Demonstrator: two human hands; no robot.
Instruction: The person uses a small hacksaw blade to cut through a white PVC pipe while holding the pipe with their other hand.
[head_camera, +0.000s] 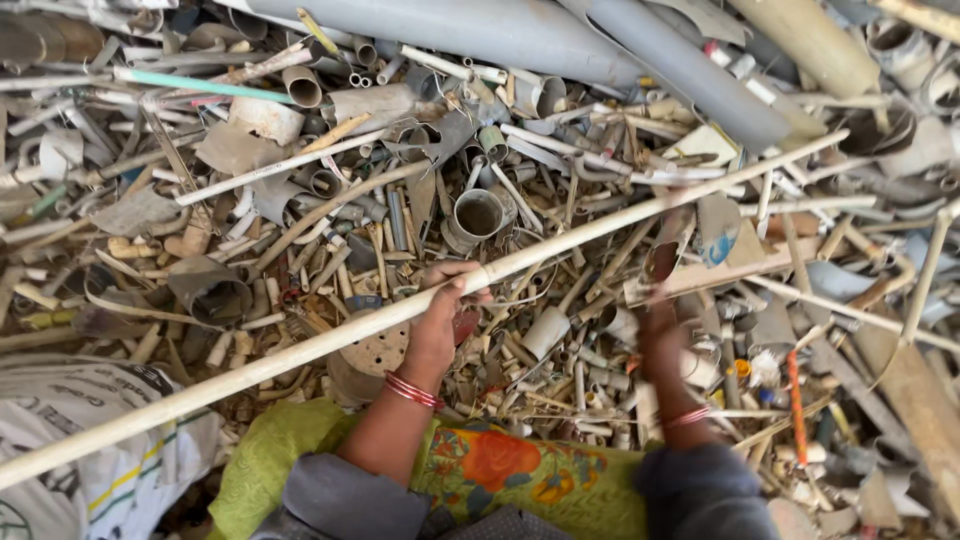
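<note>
Looking down onto a dense heap of scrap plastic pipe offcuts (300, 230), mostly grey, cream and tan. Gripping a long cream pipe (560, 245) with the left hand (440, 315), fingers curling closed over it roughly at its middle; the pipe running slantwise across the heap, its low end passing over a white printed sack (90, 450) and its high end reaching up toward the big grey pipes (600, 40) lying across the top of the heap. Just above the long cream pipe, close to the gripping hand, sitting mouth-up, a short grey pipe socket (478, 215). Just below the long cream pipe, beside the left wrist, lying flat, a round perforated tan disc (375, 352). Reaching into the litter below the long cream pipe, the right hand (660, 320), motion-blurred, so whether open or closed cannot be told, nor what it is touching. Wearing red bangles (412, 390) on the left wrist, and similar ones on the right. Further from the long cream pipe than the right hand, standing out among the scraps, a thin orange strip (795, 405). Nearest the camera, well below the long cream pipe, a green and orange patterned cloth (500, 465) spreading between the two arms.
</note>
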